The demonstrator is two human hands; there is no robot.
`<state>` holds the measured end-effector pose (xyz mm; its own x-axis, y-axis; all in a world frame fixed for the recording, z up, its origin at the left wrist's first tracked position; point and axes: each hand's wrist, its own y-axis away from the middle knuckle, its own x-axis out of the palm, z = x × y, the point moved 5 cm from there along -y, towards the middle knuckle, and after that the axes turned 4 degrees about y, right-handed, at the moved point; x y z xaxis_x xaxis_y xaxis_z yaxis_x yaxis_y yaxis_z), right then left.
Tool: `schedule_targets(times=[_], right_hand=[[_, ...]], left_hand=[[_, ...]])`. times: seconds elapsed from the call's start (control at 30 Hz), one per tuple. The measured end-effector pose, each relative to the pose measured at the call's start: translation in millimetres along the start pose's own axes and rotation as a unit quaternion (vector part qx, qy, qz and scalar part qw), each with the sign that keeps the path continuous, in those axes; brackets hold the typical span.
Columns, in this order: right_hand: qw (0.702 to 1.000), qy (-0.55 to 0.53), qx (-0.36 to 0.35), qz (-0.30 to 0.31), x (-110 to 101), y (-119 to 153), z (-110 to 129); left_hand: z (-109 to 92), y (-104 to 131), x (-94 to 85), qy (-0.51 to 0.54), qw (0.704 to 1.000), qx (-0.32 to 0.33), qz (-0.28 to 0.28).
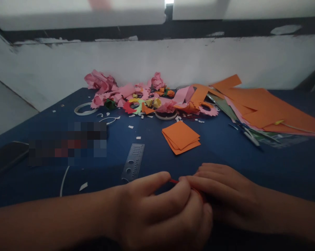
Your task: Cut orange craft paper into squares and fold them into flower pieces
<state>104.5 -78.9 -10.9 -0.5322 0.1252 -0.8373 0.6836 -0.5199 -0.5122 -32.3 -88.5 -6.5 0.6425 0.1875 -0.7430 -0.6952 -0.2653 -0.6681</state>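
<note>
Near the table's front edge, my left hand point(162, 209) and my right hand point(225, 188) meet with fingers bent and closed. A thin red strip or edge point(174, 181) shows between the left thumb and fingertips; its kind is unclear. Between the two hands a sliver of orange paper point(198, 194) is visible, the rest covered by fingers. Just beyond lies a loose stack of square orange papers point(181, 137). A clear plastic stencil ruler point(133, 162) lies past my left hand, flat on the table.
Crumpled and cut pink paper scraps point(126, 92) pile against the wall, with tape rolls point(85, 109) beside them. Large orange sheets point(262, 108) and pens point(248, 134) lie at right. A dark phone-like object point(8, 157) is at left on the blue table point(152, 153).
</note>
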Motion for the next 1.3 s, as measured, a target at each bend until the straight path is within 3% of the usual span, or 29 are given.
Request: schedule_targets(times=[0.23, 0.3, 0.53, 0.67, 0.9, 1.1, 1.3], right_hand=[[0.999, 0.025, 0.02, -0.027, -2, 4, 0], [0.999, 0.027, 0.036, -0.019, -2, 2, 0], [0.999, 0.032, -0.017, 0.023, 0, 0, 5], [0.997, 0.03, -0.039, 0.06, 0, 2, 4], [0.989, 0.078, -0.074, 0.105, 0, -3, 9], [0.988, 0.092, -0.083, 0.097, 6, 4, 12], [0.979, 0.121, -0.125, 0.111, 11, 23, 23]], left_hand=[[3, -19, -10.6, 0.011, 0.991, 0.093, -0.095], [16, -21, -7.1, 0.046, 0.996, 0.039, -0.06], [39, -12, 8.0, 0.15, 0.988, 0.009, 0.031], [38, -14, 13.8, 0.127, 0.99, 0.033, 0.061], [43, -16, 21.2, 0.065, 0.994, -0.003, 0.09], [32, -10, 16.1, -0.019, 0.995, -0.027, 0.094], [8, 7, 4.2, -0.111, 0.986, 0.004, 0.128]])
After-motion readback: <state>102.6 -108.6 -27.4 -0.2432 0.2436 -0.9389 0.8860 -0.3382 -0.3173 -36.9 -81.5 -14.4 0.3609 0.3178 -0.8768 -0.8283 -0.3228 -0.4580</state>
